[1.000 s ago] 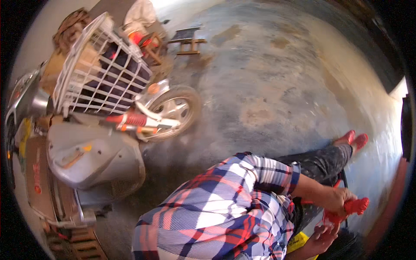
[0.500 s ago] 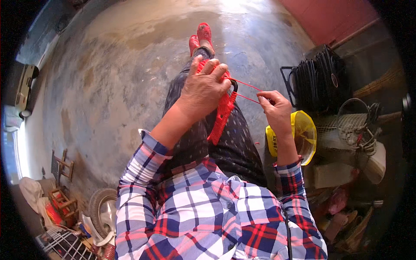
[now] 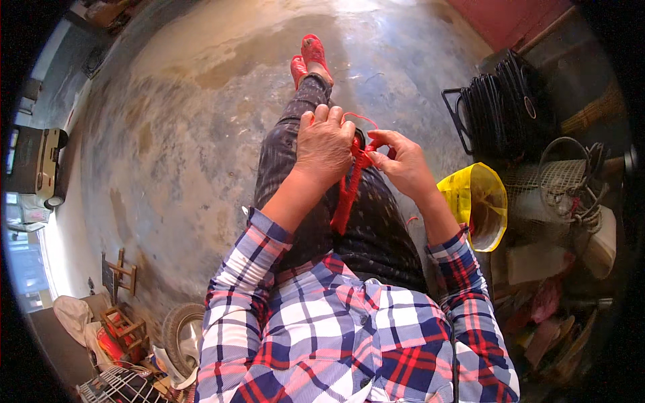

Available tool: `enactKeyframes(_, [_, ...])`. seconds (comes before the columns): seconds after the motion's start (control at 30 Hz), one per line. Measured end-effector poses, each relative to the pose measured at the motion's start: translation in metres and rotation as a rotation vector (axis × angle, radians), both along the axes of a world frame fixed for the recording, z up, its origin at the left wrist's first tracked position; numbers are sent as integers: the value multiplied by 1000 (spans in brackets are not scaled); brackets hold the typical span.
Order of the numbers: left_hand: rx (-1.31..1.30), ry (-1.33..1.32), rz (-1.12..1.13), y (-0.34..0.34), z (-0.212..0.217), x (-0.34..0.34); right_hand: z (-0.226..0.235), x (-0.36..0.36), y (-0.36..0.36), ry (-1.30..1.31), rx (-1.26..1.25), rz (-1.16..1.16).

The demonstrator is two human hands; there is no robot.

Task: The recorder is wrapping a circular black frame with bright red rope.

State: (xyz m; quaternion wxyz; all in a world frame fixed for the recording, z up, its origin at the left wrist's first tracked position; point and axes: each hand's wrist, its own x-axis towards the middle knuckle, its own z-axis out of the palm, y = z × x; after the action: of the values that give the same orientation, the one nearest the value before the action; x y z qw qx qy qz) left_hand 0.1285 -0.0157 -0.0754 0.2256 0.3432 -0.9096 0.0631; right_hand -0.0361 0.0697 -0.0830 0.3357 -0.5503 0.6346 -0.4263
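Observation:
I sit with legs stretched out over a concrete floor, in dark patterned trousers and red shoes (image 3: 308,57). My left hand (image 3: 326,144) is closed around the upper end of a red knitted strip (image 3: 346,195) that hangs down over my lap. My right hand (image 3: 402,161) pinches the red yarn and the strip's edge just beside the left hand; a thin loop of red yarn (image 3: 359,119) arcs above both hands. Both wrists come out of plaid shirt sleeves.
A yellow plastic bag (image 3: 474,201) lies open by my right thigh. Black wire racks (image 3: 500,107), a wire basket with cords (image 3: 571,185) and clutter stand on the right. A wheel (image 3: 178,332), small wooden stools (image 3: 121,295) and a vehicle basket (image 3: 121,388) are at lower left.
The view swung from the scooter at my side down to my lap. In the last half second my right hand drew in against the left, and the stretched yarn went slack.

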Motion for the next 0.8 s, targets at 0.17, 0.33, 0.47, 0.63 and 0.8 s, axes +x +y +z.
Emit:
enactKeyframes(0.17, [61,-17,22,7,0,8,-2,-4,4,11,-7,-1])
enactKeyframes(0.33, [1,-8,81,7,10,24,10,-10,16,-309,83,-40])
enactKeyframes(0.47, [14,-85,201,13,42,38,42,-7,23,-22,-124,-39])
enactKeyframes(0.63, [134,113,218,29,92,42,72,13,29,162,-225,-31])
enactKeyframes(0.8, [529,478,-151,59,95,24,68,36,34,-139,-318,163])
